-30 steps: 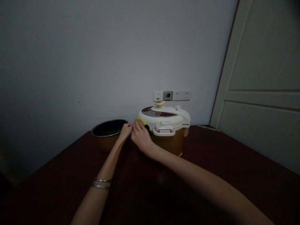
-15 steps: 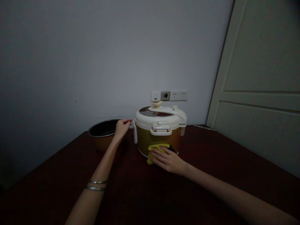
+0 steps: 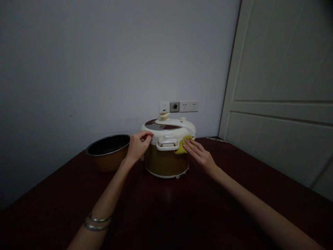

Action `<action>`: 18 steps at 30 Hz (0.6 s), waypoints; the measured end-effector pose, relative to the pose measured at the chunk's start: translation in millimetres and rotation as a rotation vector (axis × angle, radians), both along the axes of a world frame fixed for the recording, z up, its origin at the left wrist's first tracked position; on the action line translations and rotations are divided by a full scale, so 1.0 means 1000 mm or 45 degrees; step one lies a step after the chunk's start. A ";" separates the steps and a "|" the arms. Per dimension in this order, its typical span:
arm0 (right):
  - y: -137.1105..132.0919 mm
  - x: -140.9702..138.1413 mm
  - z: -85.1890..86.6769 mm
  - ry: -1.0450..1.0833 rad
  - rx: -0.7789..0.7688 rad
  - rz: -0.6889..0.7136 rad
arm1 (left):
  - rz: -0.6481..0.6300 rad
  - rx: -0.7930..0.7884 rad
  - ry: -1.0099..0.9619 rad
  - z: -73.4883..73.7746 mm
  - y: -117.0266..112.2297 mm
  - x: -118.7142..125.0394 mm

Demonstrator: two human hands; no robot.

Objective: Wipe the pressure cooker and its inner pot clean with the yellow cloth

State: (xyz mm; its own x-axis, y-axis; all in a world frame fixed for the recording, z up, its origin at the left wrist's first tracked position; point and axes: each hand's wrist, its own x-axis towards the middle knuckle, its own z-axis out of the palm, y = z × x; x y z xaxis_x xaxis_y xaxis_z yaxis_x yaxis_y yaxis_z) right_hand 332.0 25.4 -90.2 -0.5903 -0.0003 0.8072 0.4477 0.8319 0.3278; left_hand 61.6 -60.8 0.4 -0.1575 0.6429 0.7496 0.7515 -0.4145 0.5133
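Note:
A rice cooker (image 3: 166, 156) with a white lid and golden-brown body stands on the dark red table (image 3: 166, 215) near the wall. My left hand (image 3: 137, 146) grips the cooker's left rim, fingers curled on the lid edge. My right hand (image 3: 199, 154) lies with fingers stretched flat, pressing a yellow cloth (image 3: 182, 144) against the cooker's right side just under the lid.
A metal inner pot (image 3: 108, 152) with a dark inside sits left of the cooker. Wall sockets (image 3: 178, 106) are above the cooker. A pale door (image 3: 281, 90) fills the right side. Two bangles (image 3: 96, 222) are on my left wrist.
My right hand with the cloth went from the cooker's upper left down across its front base, then up to its right side. My left hand shifted onto the lid rim.

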 end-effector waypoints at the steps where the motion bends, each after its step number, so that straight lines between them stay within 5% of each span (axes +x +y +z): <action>1: -0.002 -0.005 -0.003 0.075 -0.028 0.005 | -0.029 -0.014 0.010 0.000 -0.001 0.001; 5: -0.011 -0.016 -0.030 0.221 -0.142 0.040 | -0.124 -0.045 0.100 0.000 -0.005 0.008; 10: -0.021 0.007 -0.058 -0.076 -0.344 0.023 | -0.144 -0.012 0.118 0.002 -0.008 0.016; 18: -0.094 0.040 -0.047 -0.437 -0.699 -0.157 | -0.190 0.133 -0.409 0.029 -0.027 0.010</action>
State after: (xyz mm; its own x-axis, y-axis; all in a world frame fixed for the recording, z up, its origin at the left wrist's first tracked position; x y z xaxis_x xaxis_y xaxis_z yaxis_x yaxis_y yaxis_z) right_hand 371.9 -68.8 -137.2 -0.7835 0.4418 0.4370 0.4961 0.8682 0.0117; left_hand 71.3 -87.9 29.4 -0.3059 0.5994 0.7397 0.4860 -0.5698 0.6627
